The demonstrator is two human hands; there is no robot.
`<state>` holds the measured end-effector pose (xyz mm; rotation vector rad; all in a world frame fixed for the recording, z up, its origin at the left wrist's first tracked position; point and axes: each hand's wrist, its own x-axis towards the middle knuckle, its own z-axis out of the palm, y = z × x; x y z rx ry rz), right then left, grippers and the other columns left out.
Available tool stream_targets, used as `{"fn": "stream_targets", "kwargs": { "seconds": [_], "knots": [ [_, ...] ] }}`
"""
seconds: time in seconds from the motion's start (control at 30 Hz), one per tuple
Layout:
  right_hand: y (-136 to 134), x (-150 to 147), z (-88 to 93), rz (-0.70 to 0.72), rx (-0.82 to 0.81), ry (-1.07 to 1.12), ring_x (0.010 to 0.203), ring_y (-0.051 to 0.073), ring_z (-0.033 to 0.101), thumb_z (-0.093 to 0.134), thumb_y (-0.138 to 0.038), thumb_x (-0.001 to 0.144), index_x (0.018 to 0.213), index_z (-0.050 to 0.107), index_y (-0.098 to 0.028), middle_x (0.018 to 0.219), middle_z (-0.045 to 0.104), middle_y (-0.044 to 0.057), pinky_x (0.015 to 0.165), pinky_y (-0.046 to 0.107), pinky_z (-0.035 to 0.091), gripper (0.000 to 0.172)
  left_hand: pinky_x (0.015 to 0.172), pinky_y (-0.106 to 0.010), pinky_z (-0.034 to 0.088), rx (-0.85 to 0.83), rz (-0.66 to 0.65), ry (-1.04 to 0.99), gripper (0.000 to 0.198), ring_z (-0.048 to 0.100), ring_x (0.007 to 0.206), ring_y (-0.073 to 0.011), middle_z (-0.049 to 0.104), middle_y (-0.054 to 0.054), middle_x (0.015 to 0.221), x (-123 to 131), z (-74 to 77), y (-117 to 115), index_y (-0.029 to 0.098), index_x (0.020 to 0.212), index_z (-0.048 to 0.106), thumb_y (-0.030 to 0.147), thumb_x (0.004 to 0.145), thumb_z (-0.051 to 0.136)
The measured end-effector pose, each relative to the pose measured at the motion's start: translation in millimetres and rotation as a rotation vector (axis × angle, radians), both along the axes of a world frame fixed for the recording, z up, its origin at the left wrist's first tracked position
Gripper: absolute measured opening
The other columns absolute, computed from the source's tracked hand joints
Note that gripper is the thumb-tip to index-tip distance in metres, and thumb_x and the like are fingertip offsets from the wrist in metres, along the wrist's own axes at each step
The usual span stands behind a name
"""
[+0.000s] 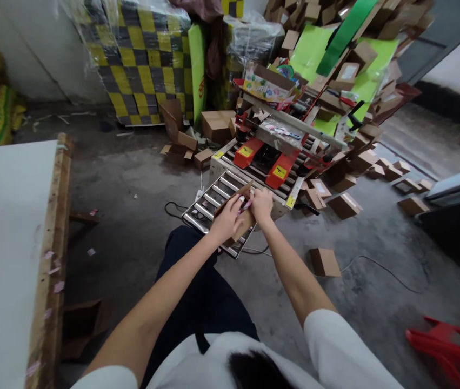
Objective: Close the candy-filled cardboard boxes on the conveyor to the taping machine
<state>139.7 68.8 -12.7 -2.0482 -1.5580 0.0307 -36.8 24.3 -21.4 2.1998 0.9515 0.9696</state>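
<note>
on the metal rollers (pixel 209 202) at the near end of the taping machine (pixel 270 154) sits a small cardboard box (pixel 241 216). the left hand (pixel 226 220) clasps its near side, the right hand (pixel 261 204) is closed on its top flap. more small boxes (pixel 325 262) lie scattered on the concrete floor (pixel 132 216).

brown box (pixel 242 215), red guides (pixel 247 152), yel/blk checks (pixel 144 59)

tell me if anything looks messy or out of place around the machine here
Yes. Small cardboard boxes lie scattered over the concrete floor right of the sealing machine, one stray box near the right arm. Both hands, left hand and right hand, hold an open box on the rollers.
</note>
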Motion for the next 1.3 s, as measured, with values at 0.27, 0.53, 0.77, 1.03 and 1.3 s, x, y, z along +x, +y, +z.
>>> {"fn": "stream_targets", "kwargs": {
  "seconds": [0.27,0.53,0.77,1.03,1.3],
  "knots": [
    [-34,-17,-2.7,-0.059,0.161,-0.019,0.105,0.027,0.049,0.035,-0.021,0.101,0.105,0.064,-0.013,0.109,0.059,0.015,0.095,0.039,0.036,0.03,0.118,-0.066,0.022,0.045,0.734,0.057,0.113,0.02,0.151,-0.0449,0.019,-0.033,0.16,9,-13.4,-29,0.01,0.154,0.023,0.051,0.069,0.085],
    [-66,-33,0.6,0.354,-0.131,-0.036,0.119,0.028,0.048,0.064,-0.038,0.095,0.112,0.075,-0.028,0.117,0.067,0.005,0.108,0.045,0.024,0.022,0.117,-0.057,0.032,0.104,0.531,-0.136,0.104,0.023,0.151,-0.0389,0.022,-0.028,0.159,1,-32.3,-20,0.018,0.156,0.009,0.038,0.079,0.076],
    [-36,-29,21.9,0.281,-0.421,-0.041,0.11,0.025,0.054,0.071,-0.029,0.091,0.098,0.079,-0.031,0.11,0.068,0.004,0.089,0.037,0.031,0.011,0.116,-0.054,0.037,0.035,0.426,-0.217,0.106,0.034,0.146,-0.0375,0.031,-0.025,0.154,1,-36.4,-20,0.02,0.156,0.012,0.053,0.078,0.077],
    [-27,-47,10.8,0.125,-0.326,-0.112,0.097,0.024,0.057,0.066,-0.012,0.083,0.082,0.079,-0.023,0.093,0.067,0.008,0.086,0.036,0.03,0.017,0.119,-0.05,0.036,-0.012,0.402,-0.351,0.096,0.04,0.143,-0.0336,0.041,-0.023,0.149,1,-35.6,-21,0.018,0.152,0.02,0.048,0.081,0.077],
    [-40,-37,-6.4,0.205,-0.032,-0.033,0.096,0.024,0.061,0.045,-0.022,0.098,0.103,0.074,-0.015,0.097,0.069,0.012,0.091,0.033,0.041,0.03,0.111,-0.045,0.045,-0.093,0.42,-0.489,0.081,0.056,0.13,-0.0291,0.054,-0.017,0.139,5,-38.9,-18,0.019,0.14,0.038,0.038,0.075,0.083]
  ]
}}
